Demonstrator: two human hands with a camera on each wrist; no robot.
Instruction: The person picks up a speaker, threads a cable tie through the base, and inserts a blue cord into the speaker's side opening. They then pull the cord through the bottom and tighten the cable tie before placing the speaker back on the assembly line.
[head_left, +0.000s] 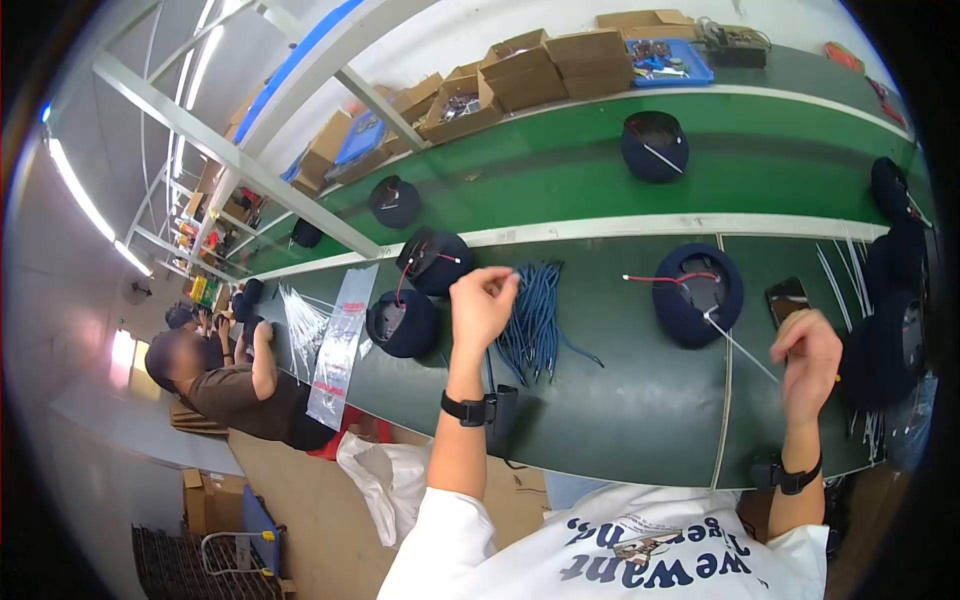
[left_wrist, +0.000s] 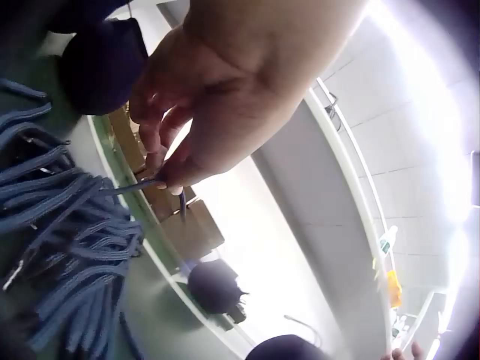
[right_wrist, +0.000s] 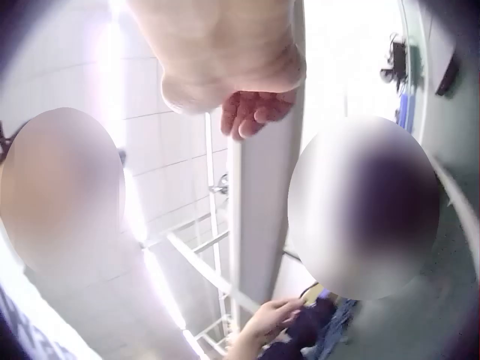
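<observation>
My left hand [head_left: 497,284] is raised above a bundle of blue cords [head_left: 535,320] on the green bench [head_left: 620,400]. It pinches the end of one cord [left_wrist: 142,184] between thumb and fingertips [left_wrist: 169,178], and the cord trails down to the bundle [left_wrist: 60,225]. My right hand [head_left: 795,345] is raised at the right with fingers curled [right_wrist: 251,112] and holds a thin white strip [head_left: 740,348]. The strip runs back to a dark blue cap [head_left: 697,295] with red wire lying in it. The right wrist view does not show the strip.
A phone [head_left: 786,298] lies beside the cap. More dark caps [head_left: 432,262] [head_left: 654,146] sit on the bench and on the conveyor belt [head_left: 560,170] behind it. Cardboard boxes [head_left: 520,75] line the back. Another person [head_left: 235,385] sits at the left near a plastic bag of white strips [head_left: 340,340].
</observation>
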